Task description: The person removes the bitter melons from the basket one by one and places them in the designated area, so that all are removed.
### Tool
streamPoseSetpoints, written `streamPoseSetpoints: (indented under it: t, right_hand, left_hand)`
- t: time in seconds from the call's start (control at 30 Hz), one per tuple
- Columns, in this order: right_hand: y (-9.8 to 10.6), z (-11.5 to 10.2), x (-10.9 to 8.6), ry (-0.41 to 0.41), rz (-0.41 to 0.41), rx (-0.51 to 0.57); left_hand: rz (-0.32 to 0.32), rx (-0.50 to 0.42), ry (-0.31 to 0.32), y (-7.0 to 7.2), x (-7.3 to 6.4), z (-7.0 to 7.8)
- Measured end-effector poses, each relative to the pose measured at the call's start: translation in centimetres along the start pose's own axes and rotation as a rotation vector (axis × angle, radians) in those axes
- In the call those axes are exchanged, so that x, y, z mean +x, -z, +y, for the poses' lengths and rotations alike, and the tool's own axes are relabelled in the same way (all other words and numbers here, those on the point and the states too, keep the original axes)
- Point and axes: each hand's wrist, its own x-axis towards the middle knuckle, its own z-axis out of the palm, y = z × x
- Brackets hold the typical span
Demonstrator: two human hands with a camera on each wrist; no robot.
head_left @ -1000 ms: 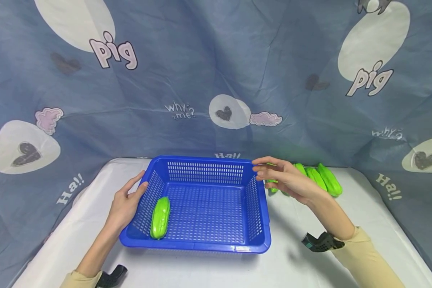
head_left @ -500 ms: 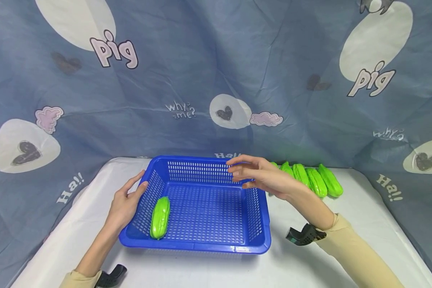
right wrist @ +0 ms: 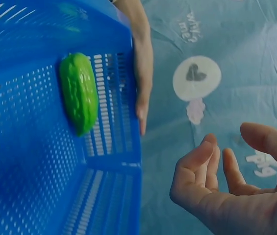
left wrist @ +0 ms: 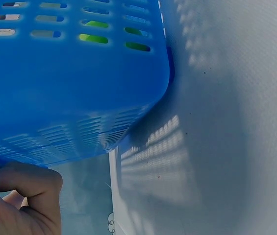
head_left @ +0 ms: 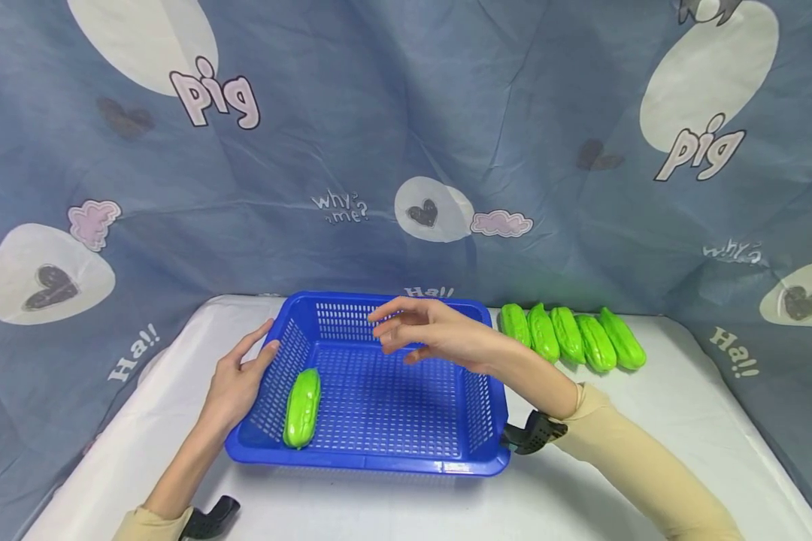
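A blue plastic basket [head_left: 392, 463] with slotted walls sits on the table, tilted a little in the head view. My left hand [head_left: 235, 383] holds its left rim, thumb over the edge; bent fingers [left wrist: 40, 178] show at the rim in the left wrist view. Inside, along the left wall, lies one glossy, bumpy bright green vegetable [head_left: 302, 409] resembling a bitter melon. My right hand [head_left: 440, 334] hovers above the back middle of the basket, its fingers loosely curved and holding nothing. From the right wrist view, the vegetable [right wrist: 79, 93] has a wrinkled skin.
Several more green vegetables [head_left: 568, 336] lie side by side in a row on the white tablecloth [head_left: 656, 406], right of the basket at the back. Behind the table hangs a blue printed cloth [head_left: 298, 150]. Black wrist cameras [head_left: 534, 433] are strapped to both forearms.
My right hand has moved left from the basket's right rim to over its inside, uncovering the row of green vegetables. The left hand and the basket stay where they were.
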Motion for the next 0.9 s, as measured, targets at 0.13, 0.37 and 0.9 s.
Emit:
streamPoseSetpoints:
  t: [0.13, 0.37, 0.9]
  right_hand:
    - [-1.0, 0.1, 1.1, -0.009, -0.046, -0.016]
    - [-2.0, 0.4, 3.2, -0.042, -0.09, 0.001]
    - [-3.2, 2.6, 7.6, -0.189, -0.145, 0.07]
  left_hand:
    - [-0.005, -0.01, -0.001, 0.0, 0.0, 0.0]
    - [-0.003, 0.0, 0.005, 0.0, -0.1, -0.1]
    - [0.004, 0.01, 0.0, 0.0, -0.1, -0.1]
